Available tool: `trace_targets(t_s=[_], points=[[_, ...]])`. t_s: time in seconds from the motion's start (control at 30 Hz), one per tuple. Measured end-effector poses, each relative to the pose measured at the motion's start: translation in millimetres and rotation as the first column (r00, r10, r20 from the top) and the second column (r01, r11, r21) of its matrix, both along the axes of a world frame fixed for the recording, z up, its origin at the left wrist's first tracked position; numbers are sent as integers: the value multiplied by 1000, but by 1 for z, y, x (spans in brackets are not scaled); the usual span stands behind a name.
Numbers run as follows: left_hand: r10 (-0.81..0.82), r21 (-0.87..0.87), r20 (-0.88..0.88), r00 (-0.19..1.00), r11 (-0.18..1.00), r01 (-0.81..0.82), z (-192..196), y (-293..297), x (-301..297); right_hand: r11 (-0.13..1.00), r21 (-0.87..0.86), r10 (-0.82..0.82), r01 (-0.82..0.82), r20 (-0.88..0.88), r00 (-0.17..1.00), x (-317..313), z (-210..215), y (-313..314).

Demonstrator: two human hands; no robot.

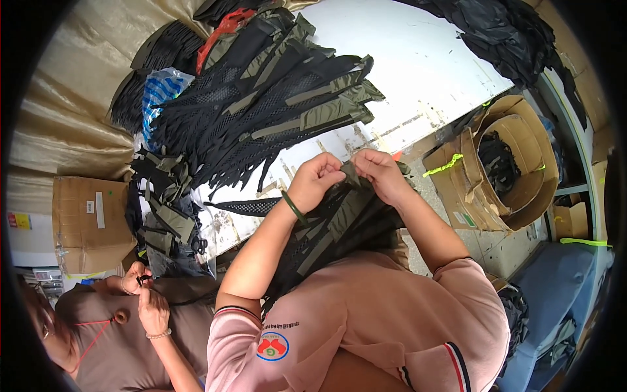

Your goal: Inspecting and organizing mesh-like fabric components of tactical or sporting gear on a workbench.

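Observation:
My left hand (317,179), with a dark green bangle at its wrist, is closed in a pinch at the near edge of the table. Just to its right my right hand (380,175) is also pinched. Between them runs the top of an olive and black fabric piece (341,219), gripped by the fingers of both hands. Its lower part hangs over my lap among more dark strips. The fingertips hide the exact spot being held. A pointed black mesh strip (245,206) lies on the table beside my left wrist.
A large pile of black mesh and olive pieces (281,98) covers the left of the white table (418,72). An open cardboard box (457,189) stands at the right. At the lower left, a co-worker's hands (149,300) handle a small black item near another box (91,225).

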State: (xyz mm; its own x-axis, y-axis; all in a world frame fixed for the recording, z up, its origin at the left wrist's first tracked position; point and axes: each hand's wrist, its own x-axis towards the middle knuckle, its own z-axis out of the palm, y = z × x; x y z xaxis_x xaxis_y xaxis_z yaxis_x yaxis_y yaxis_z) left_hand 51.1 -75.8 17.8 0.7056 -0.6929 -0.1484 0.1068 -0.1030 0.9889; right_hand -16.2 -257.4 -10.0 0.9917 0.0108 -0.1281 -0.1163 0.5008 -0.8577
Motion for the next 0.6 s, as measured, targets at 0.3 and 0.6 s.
trace_targets(t_s=[0.3,0.6], points=[[28,-14,305,952,1000,-25,11,5,6,909,310,294,-278,-5,956,-12,11,2],[10,131,61,998,991,-18,12,2,3,616,-694,-113,373,391,913,-3,1,8]])
